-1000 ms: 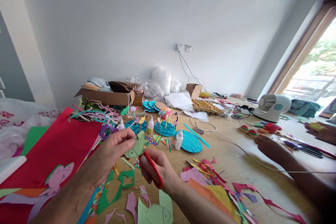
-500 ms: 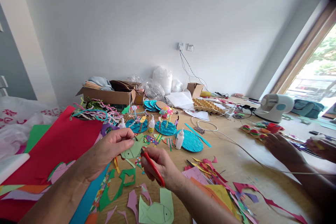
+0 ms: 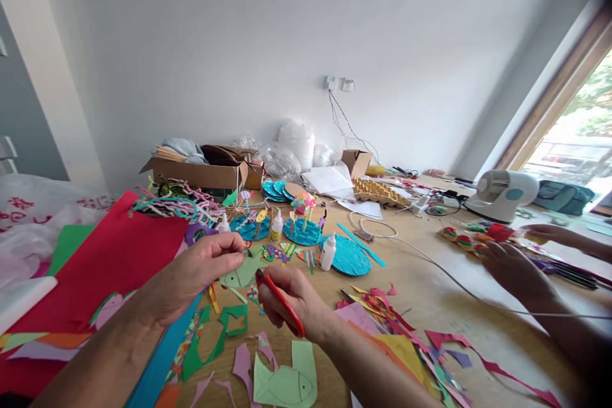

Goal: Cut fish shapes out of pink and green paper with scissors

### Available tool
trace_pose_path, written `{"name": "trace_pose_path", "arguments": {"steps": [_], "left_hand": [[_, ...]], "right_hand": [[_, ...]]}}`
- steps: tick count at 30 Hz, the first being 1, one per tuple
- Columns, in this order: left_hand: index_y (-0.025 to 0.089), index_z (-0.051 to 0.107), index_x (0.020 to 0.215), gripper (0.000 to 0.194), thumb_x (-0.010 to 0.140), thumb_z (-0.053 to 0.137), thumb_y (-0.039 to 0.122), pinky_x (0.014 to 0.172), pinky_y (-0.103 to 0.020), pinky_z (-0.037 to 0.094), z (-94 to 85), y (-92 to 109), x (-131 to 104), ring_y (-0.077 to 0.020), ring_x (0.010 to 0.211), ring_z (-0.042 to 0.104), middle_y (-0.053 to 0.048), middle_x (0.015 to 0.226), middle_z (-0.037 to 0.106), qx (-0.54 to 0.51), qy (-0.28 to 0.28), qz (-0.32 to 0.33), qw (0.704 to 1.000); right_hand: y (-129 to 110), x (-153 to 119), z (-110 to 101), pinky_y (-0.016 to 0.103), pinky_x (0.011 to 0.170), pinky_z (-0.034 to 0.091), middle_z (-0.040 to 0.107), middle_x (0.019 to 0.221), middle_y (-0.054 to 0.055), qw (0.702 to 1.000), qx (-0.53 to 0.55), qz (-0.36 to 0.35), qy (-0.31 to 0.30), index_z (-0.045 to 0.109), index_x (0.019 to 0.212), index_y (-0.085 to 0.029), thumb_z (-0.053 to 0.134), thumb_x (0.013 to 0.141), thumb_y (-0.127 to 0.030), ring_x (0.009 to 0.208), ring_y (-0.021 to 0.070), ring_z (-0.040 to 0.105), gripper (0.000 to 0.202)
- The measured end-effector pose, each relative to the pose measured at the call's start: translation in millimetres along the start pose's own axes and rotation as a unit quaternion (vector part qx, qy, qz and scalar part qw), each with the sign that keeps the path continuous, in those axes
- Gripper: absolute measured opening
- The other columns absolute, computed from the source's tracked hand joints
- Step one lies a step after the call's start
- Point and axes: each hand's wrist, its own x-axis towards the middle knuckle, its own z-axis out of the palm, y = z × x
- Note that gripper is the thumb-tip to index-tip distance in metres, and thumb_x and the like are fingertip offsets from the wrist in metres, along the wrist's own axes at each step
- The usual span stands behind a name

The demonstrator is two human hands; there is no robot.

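Observation:
Between the fingers and thumb of my left hand (image 3: 217,262) is a light green paper fish (image 3: 243,273) with a drawn eye. My right hand (image 3: 289,303) grips red-handled scissors (image 3: 285,306), their blades close to the fish's right edge. On the table below lies another light green sheet (image 3: 287,382) with a fish outline drawn on it. Dark green paper offcuts (image 3: 217,338) and pink offcuts (image 3: 243,366) lie beside it. Beyond my hands stand white glue bottles (image 3: 327,254) near blue round bases (image 3: 351,256) and small patterned paper fish (image 3: 283,252).
Red sheets (image 3: 105,268) cover the left side. Coloured scraps (image 3: 382,312) lie right of my forearm. A white cable (image 3: 440,274) crosses the table. At the right, another person's hands (image 3: 516,274) are near a fan (image 3: 502,194). A cardboard box (image 3: 201,173) stands against the wall.
My hands keep nearly the same position, still holding the fish and scissors. The other person's farther hand has moved left, towards the small red and green pieces.

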Motion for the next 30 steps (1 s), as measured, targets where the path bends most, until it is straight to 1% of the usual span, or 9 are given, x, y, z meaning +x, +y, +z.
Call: {"name": "trace_pose_path", "arguments": {"steps": [4, 10, 13, 17, 19, 24, 28, 30], "left_hand": [[0.022, 0.053, 0.069, 0.025, 0.075, 0.062, 0.044, 0.053, -0.023, 0.032, -1.2, -3, 1, -0.013, 0.061, 0.035, 0.006, 0.065, 0.044, -0.007, -0.002, 0.001, 1.0], [0.021, 0.055, 0.068, 0.024, 0.074, 0.065, 0.042, 0.055, -0.023, 0.035, 1.9, 0, -2, -0.0143, 0.063, 0.04, 0.004, 0.067, 0.048, -0.019, 0.012, -0.001, 1.0], [0.021, 0.056, 0.067, 0.024, 0.072, 0.067, 0.042, 0.054, -0.023, 0.035, 1.1, -2, -2, -0.0142, 0.062, 0.041, 0.004, 0.066, 0.049, -0.028, 0.019, -0.001, 0.999], [0.021, 0.057, 0.068, 0.024, 0.071, 0.067, 0.042, 0.053, -0.023, 0.036, -1.4, -4, -1, -0.0143, 0.06, 0.042, 0.004, 0.065, 0.05, -0.023, 0.009, -0.009, 1.0], [0.021, 0.058, 0.069, 0.023, 0.072, 0.066, 0.042, 0.053, -0.023, 0.036, -1.7, -2, 0, -0.0145, 0.06, 0.043, 0.003, 0.065, 0.05, -0.02, 0.006, -0.013, 1.0], [0.02, 0.056, 0.065, 0.025, 0.071, 0.068, 0.041, 0.055, -0.023, 0.035, -0.6, 7, -1, -0.0133, 0.062, 0.04, 0.004, 0.063, 0.048, -0.006, 0.025, 0.0, 1.0], [0.02, 0.057, 0.067, 0.028, 0.071, 0.071, 0.044, 0.05, -0.021, 0.033, 0.1, 9, -3, -0.0109, 0.055, 0.038, 0.005, 0.058, 0.048, -0.04, 0.026, -0.016, 0.999], [0.02, 0.057, 0.067, 0.031, 0.069, 0.074, 0.045, 0.047, -0.02, 0.032, 2.1, 8, -3, -0.0095, 0.052, 0.037, 0.006, 0.055, 0.048, -0.072, 0.037, -0.016, 0.997]], "right_hand": [[-1, 0, 1, 0.017, 0.04, 0.03, 0.047, 0.046, -0.007, 1.0, -0.002, -0.001, 0.001, 0.045, 0.061, -0.02, 0.06, 0.082, -0.034, 0.04, 0.0061, 0.041, 0.03], [-1, 1, 1, 0.017, 0.04, 0.028, 0.045, 0.045, -0.007, 1.0, -0.003, 0.002, 0.002, 0.044, 0.06, -0.02, 0.065, 0.08, -0.044, 0.04, 0.0059, 0.041, 0.038], [0, 1, 1, 0.016, 0.038, 0.027, 0.045, 0.046, -0.008, 1.0, -0.007, -0.001, 0.002, 0.045, 0.062, -0.02, 0.065, 0.081, -0.044, 0.04, 0.006, 0.04, 0.037], [2, 1, 0, 0.016, 0.037, 0.029, 0.046, 0.047, -0.007, 1.0, -0.023, -0.005, 0.007, 0.047, 0.064, -0.02, 0.066, 0.082, -0.043, 0.04, 0.0061, 0.041, 0.036], [2, 1, -1, 0.016, 0.037, 0.029, 0.047, 0.047, -0.007, 1.0, -0.027, -0.006, 0.009, 0.047, 0.064, -0.019, 0.066, 0.083, -0.043, 0.04, 0.0061, 0.041, 0.036], [3, 1, -3, 0.016, 0.037, 0.03, 0.046, 0.047, -0.007, 0.999, -0.039, -0.011, 0.01, 0.049, 0.064, -0.019, 0.066, 0.083, -0.043, 0.04, 0.006, 0.042, 0.036], [3, 2, -3, 0.016, 0.037, 0.03, 0.045, 0.047, -0.007, 0.999, -0.04, -0.013, 0.012, 0.049, 0.063, -0.019, 0.066, 0.083, -0.042, 0.039, 0.006, 0.041, 0.035], [1, 2, -2, 0.017, 0.036, 0.028, 0.045, 0.045, -0.008, 0.999, -0.026, -0.013, 0.016, 0.048, 0.063, -0.019, 0.065, 0.083, -0.043, 0.038, 0.006, 0.04, 0.036]]}}
